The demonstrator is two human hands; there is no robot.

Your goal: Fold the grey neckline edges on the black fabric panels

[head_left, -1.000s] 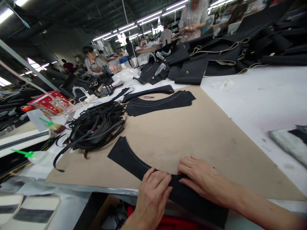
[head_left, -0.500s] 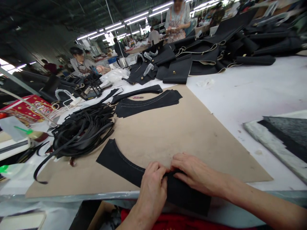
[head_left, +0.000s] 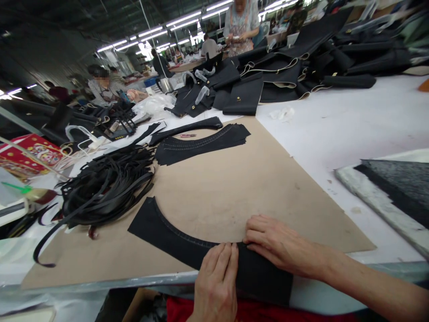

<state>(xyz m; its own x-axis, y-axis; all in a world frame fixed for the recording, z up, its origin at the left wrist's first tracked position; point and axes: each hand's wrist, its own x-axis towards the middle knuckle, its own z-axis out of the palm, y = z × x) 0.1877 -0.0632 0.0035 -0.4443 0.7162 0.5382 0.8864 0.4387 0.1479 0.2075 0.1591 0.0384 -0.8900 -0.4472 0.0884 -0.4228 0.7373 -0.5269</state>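
Observation:
A curved black leather piece (head_left: 164, 232) with a stitched inner edge lies on a tan cardboard sheet (head_left: 241, 188) at the table's near edge. My left hand (head_left: 217, 279) lies flat on its near part, fingers stretched out together. My right hand (head_left: 281, 243) rests flat on the same piece just to the right, its fingertips at the stitched edge. Neither hand grips anything.
A tangle of black straps (head_left: 107, 183) lies to the left. A stack of curved black pieces (head_left: 201, 143) sits farther back. Black bag flaps (head_left: 268, 76) are piled at the far side. A grey slab (head_left: 392, 188) lies on the right. Other people work in the background.
My left fingers, curled on the piece's edge half a second ago, now lie flat. The view shifted slightly; the piece stays in place.

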